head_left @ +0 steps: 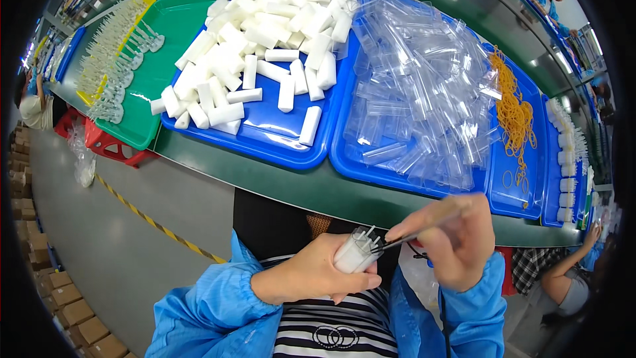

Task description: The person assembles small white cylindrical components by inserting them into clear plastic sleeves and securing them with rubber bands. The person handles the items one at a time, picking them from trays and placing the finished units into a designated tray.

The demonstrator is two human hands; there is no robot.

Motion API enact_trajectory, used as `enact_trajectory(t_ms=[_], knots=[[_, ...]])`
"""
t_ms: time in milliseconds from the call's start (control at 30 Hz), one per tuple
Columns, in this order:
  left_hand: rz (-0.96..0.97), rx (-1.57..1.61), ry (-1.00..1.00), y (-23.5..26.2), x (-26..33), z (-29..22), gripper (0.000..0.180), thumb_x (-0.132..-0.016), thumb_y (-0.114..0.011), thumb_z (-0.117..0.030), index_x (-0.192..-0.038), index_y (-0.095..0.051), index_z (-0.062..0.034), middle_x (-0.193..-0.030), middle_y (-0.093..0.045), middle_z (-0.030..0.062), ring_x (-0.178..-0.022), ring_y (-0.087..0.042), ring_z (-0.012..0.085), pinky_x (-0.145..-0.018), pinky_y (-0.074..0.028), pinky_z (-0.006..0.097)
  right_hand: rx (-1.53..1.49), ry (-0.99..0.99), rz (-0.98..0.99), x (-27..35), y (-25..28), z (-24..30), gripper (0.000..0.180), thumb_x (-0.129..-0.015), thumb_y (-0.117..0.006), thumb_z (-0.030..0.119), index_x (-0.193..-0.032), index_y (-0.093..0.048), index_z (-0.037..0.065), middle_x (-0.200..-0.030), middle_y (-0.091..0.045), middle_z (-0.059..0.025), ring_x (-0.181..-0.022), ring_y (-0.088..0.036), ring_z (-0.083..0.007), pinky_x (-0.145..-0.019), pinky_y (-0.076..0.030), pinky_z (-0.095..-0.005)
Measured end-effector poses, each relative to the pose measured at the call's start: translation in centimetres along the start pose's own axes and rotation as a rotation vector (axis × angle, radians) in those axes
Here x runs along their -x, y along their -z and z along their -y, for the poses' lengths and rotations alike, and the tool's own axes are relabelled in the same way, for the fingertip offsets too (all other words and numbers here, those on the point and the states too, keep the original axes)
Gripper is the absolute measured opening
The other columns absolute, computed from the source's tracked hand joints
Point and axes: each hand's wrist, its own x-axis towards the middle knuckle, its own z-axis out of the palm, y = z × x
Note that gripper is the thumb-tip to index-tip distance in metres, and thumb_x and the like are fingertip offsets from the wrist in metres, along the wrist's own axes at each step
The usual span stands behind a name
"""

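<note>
A small white cylindrical piece (356, 253) with thin prongs sticking out of its upper end sits low in the view, close to the person's chest, tilted up to the right. The left hand (311, 272) wraps it from below, fingers curled shut around its body, thumb along the underside, forearm in a blue sleeve coming from the lower left. The right hand (457, 238) is just beside it, fingers pinched narrow on a slim stick-like tool (424, 225) whose tip meets the prongs. Beyond, on the green bench (311, 189), a blue tray (265, 139) holds heaped white foam blocks (265, 33), a second blue tray (371, 169) clear plastic sleeves (424, 86), with orange rubber bands (515, 116) to its right.
</note>
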Motion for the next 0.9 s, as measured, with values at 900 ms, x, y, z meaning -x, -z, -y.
enact_trajectory(t_ms=[900], knots=[[0.061, 0.177, 0.041, -0.3, -0.4, 0.5, 0.019, -0.086, -0.077, -0.01, -0.092, -0.062, -0.0002, -0.072, -0.06, 0.0032, -0.052, -0.056, 0.0075, -0.046, -0.043, 0.023, 0.114, 0.181, 0.024, 0.6, 0.5, -1.2, 0.01, -0.082, -0.068, -0.003, -0.085, -0.064, 0.006, -0.094, -0.074, -0.0128, -0.081, -0.071, -0.0249, -0.07, -0.055, -0.0341]])
